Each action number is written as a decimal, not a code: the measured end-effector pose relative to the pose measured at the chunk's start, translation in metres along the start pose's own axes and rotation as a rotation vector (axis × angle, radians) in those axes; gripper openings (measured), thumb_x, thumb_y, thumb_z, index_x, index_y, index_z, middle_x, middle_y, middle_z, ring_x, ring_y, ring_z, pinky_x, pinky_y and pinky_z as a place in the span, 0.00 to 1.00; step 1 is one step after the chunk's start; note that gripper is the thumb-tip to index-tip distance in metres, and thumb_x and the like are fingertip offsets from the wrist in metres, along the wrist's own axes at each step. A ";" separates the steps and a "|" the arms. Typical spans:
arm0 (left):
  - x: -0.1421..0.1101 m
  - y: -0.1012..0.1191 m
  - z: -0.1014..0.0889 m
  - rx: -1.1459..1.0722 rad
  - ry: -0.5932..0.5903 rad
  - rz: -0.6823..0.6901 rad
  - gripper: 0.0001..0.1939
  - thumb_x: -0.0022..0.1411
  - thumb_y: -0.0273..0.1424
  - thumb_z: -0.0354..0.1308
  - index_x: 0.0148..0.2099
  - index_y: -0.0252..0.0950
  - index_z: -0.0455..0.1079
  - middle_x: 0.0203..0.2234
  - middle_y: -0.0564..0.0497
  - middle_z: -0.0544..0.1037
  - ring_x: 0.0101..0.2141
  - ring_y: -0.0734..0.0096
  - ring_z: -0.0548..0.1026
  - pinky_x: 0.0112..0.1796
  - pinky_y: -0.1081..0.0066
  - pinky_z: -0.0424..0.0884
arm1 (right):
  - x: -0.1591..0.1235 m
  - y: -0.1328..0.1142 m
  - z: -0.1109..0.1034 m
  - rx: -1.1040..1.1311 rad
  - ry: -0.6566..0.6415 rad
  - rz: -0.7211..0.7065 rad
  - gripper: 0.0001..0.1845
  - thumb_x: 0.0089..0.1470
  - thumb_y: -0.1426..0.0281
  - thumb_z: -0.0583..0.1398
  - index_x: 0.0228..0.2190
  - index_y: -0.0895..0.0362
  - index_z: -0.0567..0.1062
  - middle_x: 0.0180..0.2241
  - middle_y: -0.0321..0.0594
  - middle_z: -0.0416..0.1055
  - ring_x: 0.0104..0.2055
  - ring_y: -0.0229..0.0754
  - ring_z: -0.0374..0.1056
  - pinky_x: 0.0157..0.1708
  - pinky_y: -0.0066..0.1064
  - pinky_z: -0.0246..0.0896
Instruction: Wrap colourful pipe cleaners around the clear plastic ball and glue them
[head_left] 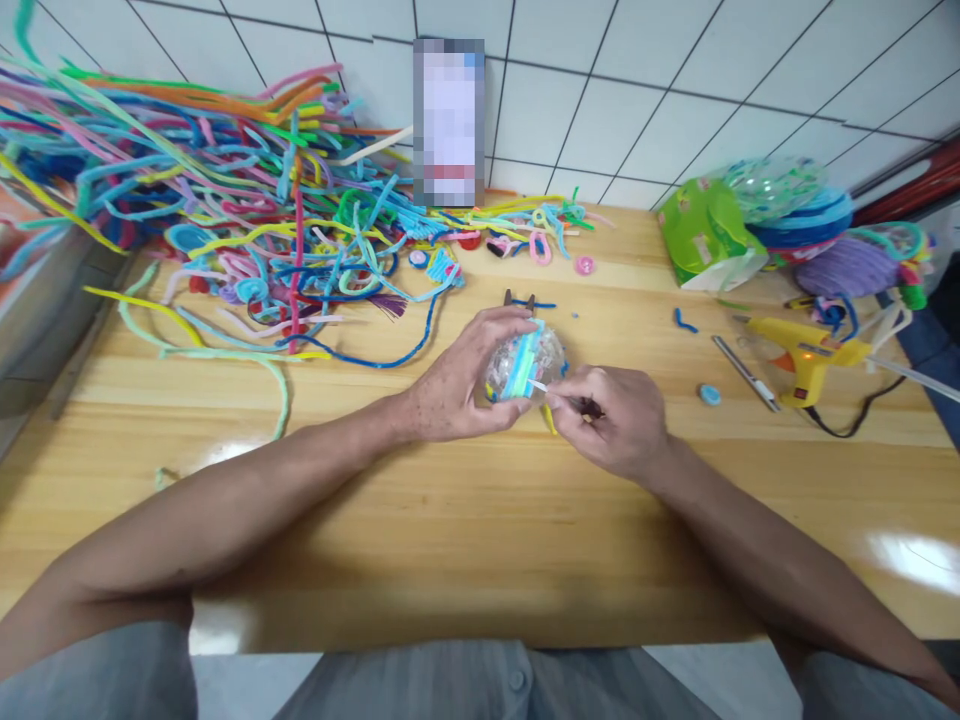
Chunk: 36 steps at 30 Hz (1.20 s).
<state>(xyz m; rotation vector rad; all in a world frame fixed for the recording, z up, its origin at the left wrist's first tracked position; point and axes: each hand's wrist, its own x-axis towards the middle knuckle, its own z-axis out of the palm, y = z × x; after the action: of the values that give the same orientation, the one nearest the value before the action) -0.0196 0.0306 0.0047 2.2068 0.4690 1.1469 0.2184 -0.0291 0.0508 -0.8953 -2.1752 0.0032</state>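
Ball (pixel 553 352) first: see-through, with a blue-green strip (pixel 523 365) laid across it. Can't tell if it rests on the bench (pixel 450 540) or hangs just above. Treat it as the clock's centre. Left hand (pixel 459 378) comes in from 9, curled partway around the ball, fingers on the far side and thumb on the near side. Right hand (pixel 621 415) is at about 4, pinching a slim tool (pixel 585 404), pale tip right by the strip's edge. Can't tell whether it's touching.

My worry is that it's a round, slick-looking thing in a cupped hold. If the tip shoves too hard, I'd guess the ball rolls and the strip skews or lifts. That left thumb is also close to the tip, so one slip could jab it.

Also, the glue gun (pixel 810 350) at 3 has an orange light showing, so it may be hot. Snag its black cord (pixel 836 435) with the right arm and the nozzle could swing. Heap of fuzzy stems (pixel 225 200) at 10 trails a blue one near the left wrist, easy to catch.
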 end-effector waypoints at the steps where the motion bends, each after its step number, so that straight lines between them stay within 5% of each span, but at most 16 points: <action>1: 0.000 0.000 0.001 0.002 0.006 0.002 0.40 0.67 0.42 0.69 0.75 0.44 0.58 0.68 0.35 0.70 0.70 0.43 0.70 0.69 0.41 0.71 | 0.000 0.000 0.000 -0.009 -0.001 0.010 0.08 0.61 0.77 0.63 0.37 0.50 0.74 0.23 0.27 0.77 0.21 0.35 0.70 0.25 0.29 0.58; 22: 0.000 -0.001 -0.004 0.015 -0.032 -0.008 0.38 0.72 0.45 0.65 0.77 0.44 0.56 0.70 0.34 0.69 0.71 0.43 0.69 0.69 0.41 0.70 | -0.002 0.001 0.007 0.079 0.034 0.036 0.10 0.60 0.78 0.64 0.35 0.50 0.74 0.22 0.24 0.73 0.20 0.32 0.66 0.25 0.27 0.58; 27: -0.003 -0.002 -0.004 0.067 -0.022 0.040 0.54 0.64 0.55 0.72 0.80 0.44 0.51 0.75 0.32 0.62 0.76 0.35 0.60 0.72 0.35 0.63 | -0.003 0.002 0.008 0.075 0.047 0.055 0.09 0.61 0.77 0.64 0.36 0.49 0.74 0.22 0.25 0.74 0.19 0.33 0.66 0.24 0.27 0.60; 36: -0.002 -0.003 -0.005 0.105 -0.056 0.048 0.49 0.64 0.42 0.71 0.79 0.45 0.52 0.72 0.33 0.66 0.73 0.39 0.66 0.70 0.37 0.68 | -0.006 0.002 0.011 0.113 0.060 0.077 0.08 0.61 0.76 0.64 0.36 0.50 0.75 0.24 0.26 0.77 0.19 0.32 0.66 0.24 0.27 0.59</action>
<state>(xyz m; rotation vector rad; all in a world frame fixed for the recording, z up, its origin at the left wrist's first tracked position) -0.0247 0.0333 0.0040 2.3459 0.4651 1.1048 0.2149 -0.0276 0.0385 -0.9026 -2.0626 0.1345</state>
